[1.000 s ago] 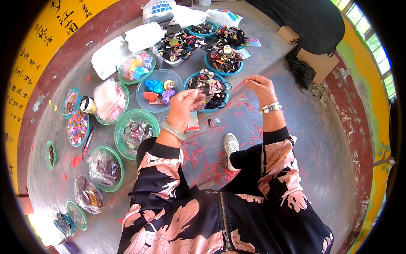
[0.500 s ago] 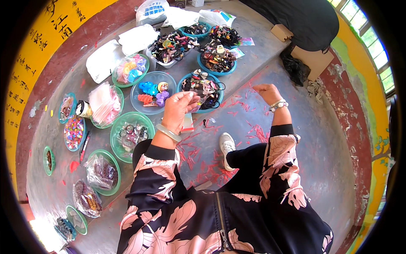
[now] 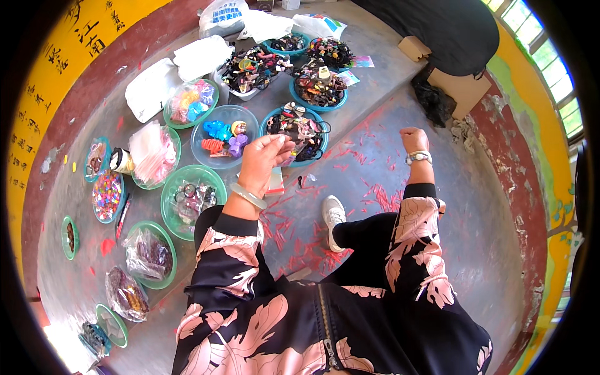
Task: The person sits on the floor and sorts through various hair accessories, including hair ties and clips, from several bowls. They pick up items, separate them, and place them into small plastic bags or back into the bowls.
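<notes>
My left hand [image 3: 261, 161], with a pale bangle at its wrist, is raised in a pinch. From its fingertips hangs what looks like a small clear plastic bag [image 3: 307, 149], in front of a blue bowl [image 3: 262, 122] of dark hair ties. Over the floor to the right, my right hand [image 3: 414, 141] is closed, a beaded bracelet below it; whatever its fingers may hold is hidden. Beside my left hand stands a clear bowl [image 3: 200, 139] with blue, orange and purple hair accessories. A green bowl [image 3: 169, 209] of bagged dark hair ties sits near my left forearm.
More bowls stand to the left, among them one of colourful small pieces [image 3: 108, 195] and one of pink plastic bags [image 3: 152, 156]. White bags [image 3: 153, 90] lie at the back. Red scraps [image 3: 312, 250] litter the floor around my shoe [image 3: 334, 219]. A raised edge crosses the floor.
My right hand has moved to the right, away from my left hand, and its fingers now look curled into a fist. My left hand has stayed nearly in place.
</notes>
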Tool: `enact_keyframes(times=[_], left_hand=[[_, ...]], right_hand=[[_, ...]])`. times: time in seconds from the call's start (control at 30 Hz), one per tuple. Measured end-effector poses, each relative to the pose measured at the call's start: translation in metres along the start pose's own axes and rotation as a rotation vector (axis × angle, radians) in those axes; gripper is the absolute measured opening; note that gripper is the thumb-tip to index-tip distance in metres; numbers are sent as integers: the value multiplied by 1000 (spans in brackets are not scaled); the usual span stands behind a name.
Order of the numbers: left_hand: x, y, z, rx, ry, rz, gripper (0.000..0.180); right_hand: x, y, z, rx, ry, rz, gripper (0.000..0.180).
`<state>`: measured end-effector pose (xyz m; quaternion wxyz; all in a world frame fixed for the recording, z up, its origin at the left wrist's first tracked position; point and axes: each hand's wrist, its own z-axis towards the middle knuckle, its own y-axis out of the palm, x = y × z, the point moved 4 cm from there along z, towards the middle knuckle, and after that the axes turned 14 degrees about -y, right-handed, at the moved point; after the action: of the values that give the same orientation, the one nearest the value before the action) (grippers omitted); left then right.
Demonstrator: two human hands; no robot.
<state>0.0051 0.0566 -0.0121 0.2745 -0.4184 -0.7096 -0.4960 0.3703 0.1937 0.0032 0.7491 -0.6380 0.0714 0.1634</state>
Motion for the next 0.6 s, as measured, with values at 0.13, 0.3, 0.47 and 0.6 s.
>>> enact_keyframes(times=[0.13, 0.3, 0.47, 0.6], left_hand=[[0, 2, 1, -15, -12, 18, 18], [-1, -2, 3, -26, -25, -1, 18], [-1, 7, 2, -101, -59, -162, 18], [3, 8, -2, -164, -77, -256, 18]], right_hand=[[-14, 11, -7, -190, 69, 1073, 18], [-59, -11, -16, -198, 21, 1431, 19], [-100, 1, -30, -288, 6, 1409, 20], [-167, 27, -59, -390, -67, 1406, 27]])
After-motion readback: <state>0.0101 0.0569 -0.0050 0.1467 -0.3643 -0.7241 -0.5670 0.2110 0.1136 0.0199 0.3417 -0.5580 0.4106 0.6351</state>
